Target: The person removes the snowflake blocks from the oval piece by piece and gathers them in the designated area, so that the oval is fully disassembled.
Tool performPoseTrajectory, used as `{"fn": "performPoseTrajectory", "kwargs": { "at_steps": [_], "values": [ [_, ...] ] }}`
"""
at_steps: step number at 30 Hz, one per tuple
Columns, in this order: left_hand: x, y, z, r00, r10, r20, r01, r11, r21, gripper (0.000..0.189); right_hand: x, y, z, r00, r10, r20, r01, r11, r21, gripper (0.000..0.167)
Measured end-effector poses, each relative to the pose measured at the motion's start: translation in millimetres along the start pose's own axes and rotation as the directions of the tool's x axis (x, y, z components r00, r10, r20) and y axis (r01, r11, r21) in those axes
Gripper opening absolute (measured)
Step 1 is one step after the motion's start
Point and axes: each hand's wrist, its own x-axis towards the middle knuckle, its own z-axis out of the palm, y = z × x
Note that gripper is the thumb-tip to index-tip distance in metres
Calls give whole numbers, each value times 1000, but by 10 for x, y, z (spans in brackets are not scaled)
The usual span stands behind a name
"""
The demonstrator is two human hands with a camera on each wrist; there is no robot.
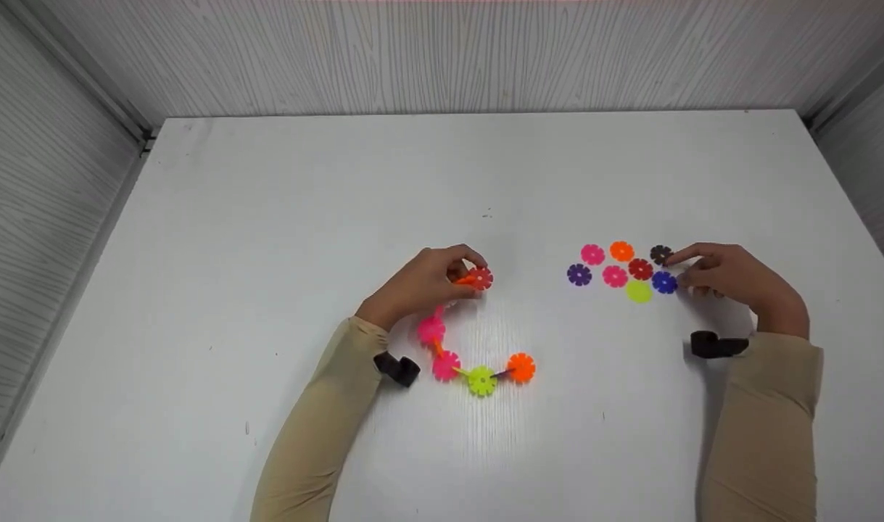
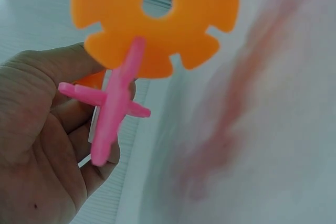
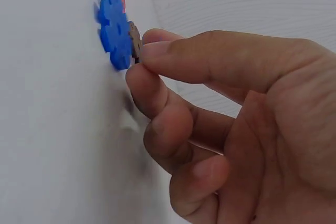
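My left hand [image 1: 438, 279] pinches the upper end of a chain of slotted plastic flower discs, by a red disc [image 1: 481, 278] and an orange one. The chain curves down through a pink disc [image 1: 431, 330] and a lime disc [image 1: 482, 380] to an orange disc [image 1: 521, 368]. In the left wrist view, an orange disc [image 2: 194, 19] and an edge-on pink disc [image 2: 110, 114] hang by the palm. At the loose discs, my right hand [image 1: 732, 279] has its fingertips by a black disc [image 1: 661, 254] and a blue disc [image 1: 665, 282], with neither visibly gripped.
Other loose discs lie flat by the right hand: a purple one [image 1: 579, 275], a dark red one [image 1: 640, 269], a lime one [image 1: 638, 291] and several more. The white table [image 1: 304, 188] meets a panelled wall [image 1: 442, 58] at the back.
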Motion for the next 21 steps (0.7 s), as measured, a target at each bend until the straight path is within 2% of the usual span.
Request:
{"fn": "performPoseTrajectory", "kwargs": {
  "at_steps": [7,14,21],
  "values": [
    [7,15,22,1000,5,10,-5,1000,25,37,-3,-369,78,993,-72,-95,68,997,-40,41],
    [5,44,36,999,-9,46,9,1000,12,40,105,-784,358,988,-134,-74,133,991,-18,40],
    [-8,48,34,998,-6,58,5,1000,31,43,125,-958,515,980,-183,-81,184,983,-1,40]
  ]
}}
